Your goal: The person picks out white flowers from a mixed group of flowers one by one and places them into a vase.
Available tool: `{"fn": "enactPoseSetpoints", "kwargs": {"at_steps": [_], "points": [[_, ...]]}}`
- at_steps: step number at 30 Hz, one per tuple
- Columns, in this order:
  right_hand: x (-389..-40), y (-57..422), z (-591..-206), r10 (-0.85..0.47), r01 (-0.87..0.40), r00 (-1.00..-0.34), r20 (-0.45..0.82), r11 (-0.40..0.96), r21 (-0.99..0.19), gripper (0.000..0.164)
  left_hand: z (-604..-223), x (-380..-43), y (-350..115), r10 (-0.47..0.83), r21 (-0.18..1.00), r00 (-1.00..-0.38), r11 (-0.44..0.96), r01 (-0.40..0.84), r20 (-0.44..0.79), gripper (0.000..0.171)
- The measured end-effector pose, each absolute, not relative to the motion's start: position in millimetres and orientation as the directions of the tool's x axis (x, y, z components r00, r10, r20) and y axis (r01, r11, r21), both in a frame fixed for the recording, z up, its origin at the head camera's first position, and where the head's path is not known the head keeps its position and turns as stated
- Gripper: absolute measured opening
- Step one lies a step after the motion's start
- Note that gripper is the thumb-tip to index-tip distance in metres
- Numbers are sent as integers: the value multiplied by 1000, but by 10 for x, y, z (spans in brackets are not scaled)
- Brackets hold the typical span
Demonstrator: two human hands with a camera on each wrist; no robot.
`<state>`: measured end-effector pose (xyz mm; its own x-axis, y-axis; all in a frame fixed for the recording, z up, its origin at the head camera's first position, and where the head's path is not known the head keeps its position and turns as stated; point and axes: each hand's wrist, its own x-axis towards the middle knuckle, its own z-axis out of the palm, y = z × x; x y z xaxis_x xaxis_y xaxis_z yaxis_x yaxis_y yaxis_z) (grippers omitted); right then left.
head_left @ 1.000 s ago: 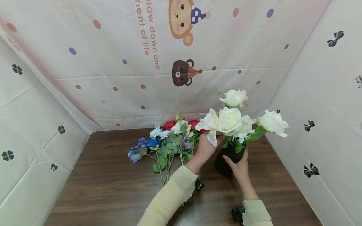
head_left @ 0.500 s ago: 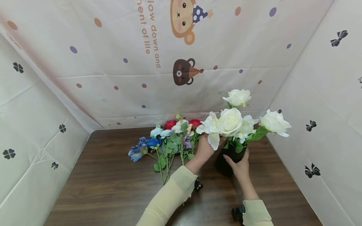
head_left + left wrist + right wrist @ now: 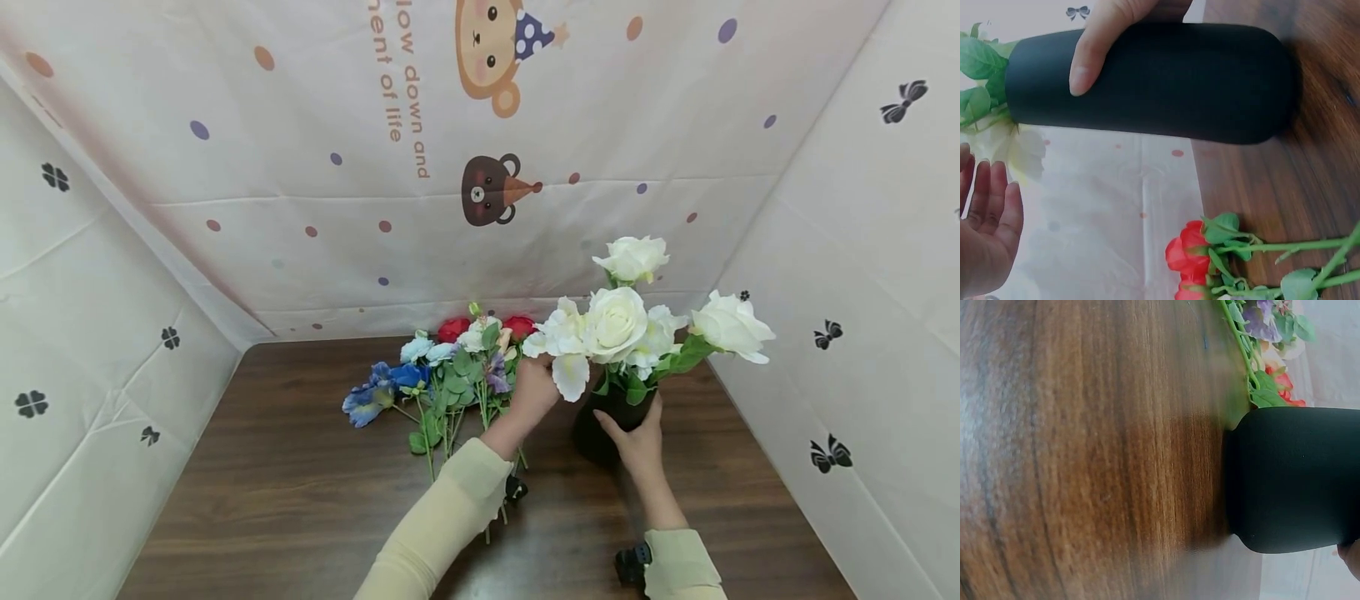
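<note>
A matte black vase (image 3: 595,435) stands on the table at the right in the head view, holding several white roses (image 3: 615,323) and a ruffled white flower (image 3: 567,329) with green leaves. My right hand (image 3: 639,447) grips the vase from its right side, thumb across the front; the left wrist view shows that thumb (image 3: 1084,69) near the rim. Just left of the blooms is my left hand (image 3: 536,390), partly covered by white petals. In the left wrist view the left hand's fingers (image 3: 1000,200) are relaxed, below the vase mouth, with nothing in them.
Left of the vase lies a loose pile of flowers on the brown wooden table (image 3: 300,500): red roses (image 3: 453,330), a blue iris (image 3: 369,402), light blue blooms (image 3: 415,348) and a purple flower (image 3: 497,375). Printed cloth walls (image 3: 300,125) enclose the back and sides.
My left hand has drawn slightly left from the white flowers, uncovering more stems of the pile. The right hand keeps its grip on the vase. The head view has shifted a little.
</note>
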<state>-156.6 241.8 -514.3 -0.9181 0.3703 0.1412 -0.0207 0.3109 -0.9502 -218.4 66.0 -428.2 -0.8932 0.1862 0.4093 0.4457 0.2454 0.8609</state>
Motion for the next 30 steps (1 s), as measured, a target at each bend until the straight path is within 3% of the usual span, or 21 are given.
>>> {"fn": "enactPoseSetpoints", "kwargs": {"at_steps": [5,13,21,30], "points": [[-1558,2416,-5139,370,-13,-920,133,308,-951,106,-4308,-2215,567,188,927,-932,158,341,311,17],[-1561,2415,-5137,373,-8,-919,126,303,-953,105,-4457,-2334,287,206,873,-916,289,393,345,15],[-1567,2431,-5140,372,-9,-920,126,300,-954,108,-4640,-2427,-84,153,916,-970,328,229,187,20],[-1576,2426,-5160,379,-27,-913,147,305,-952,105,-4842,-2418,-376,76,881,-995,465,87,58,21]]}}
